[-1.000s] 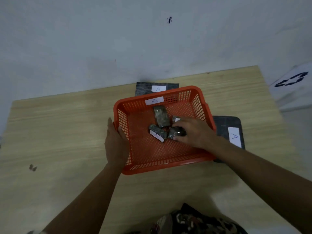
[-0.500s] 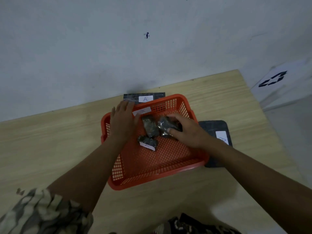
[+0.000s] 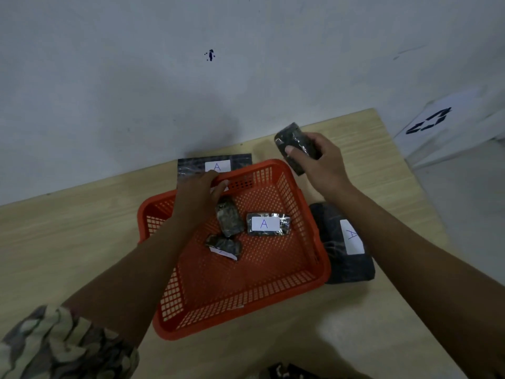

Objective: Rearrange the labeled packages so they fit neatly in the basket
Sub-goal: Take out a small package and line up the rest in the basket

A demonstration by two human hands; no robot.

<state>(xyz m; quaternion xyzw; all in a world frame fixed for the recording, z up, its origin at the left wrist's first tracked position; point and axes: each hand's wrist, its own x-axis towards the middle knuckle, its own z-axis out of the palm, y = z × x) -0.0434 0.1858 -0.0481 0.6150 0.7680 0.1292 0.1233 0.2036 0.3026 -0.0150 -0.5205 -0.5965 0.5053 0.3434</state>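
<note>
An orange mesh basket (image 3: 297,283) sits on the wooden table. Inside lie three small dark wrapped packages: one with its white "A" label facing up (image 3: 267,225), an upright one (image 3: 229,219) beside it, and one tilted on its side (image 3: 224,246). My right hand (image 3: 319,166) is raised above the basket's far right corner, shut on another small dark package (image 3: 296,143). My left hand (image 3: 202,198) reaches over the basket's far rim, fingers curled at a white label there; what it grips is hidden.
A flat dark package labeled "A" (image 3: 216,166) lies behind the basket by the wall. A larger dark package labeled "A" (image 3: 344,242) rests against the basket's right side. A white sheet with a recycling mark (image 3: 429,123) lies off the table's right edge.
My right hand has lifted one small package out of the basket, up and to the right. The "A"-labeled package it covered now lies uncovered. My left hand has moved further to the far rim.
</note>
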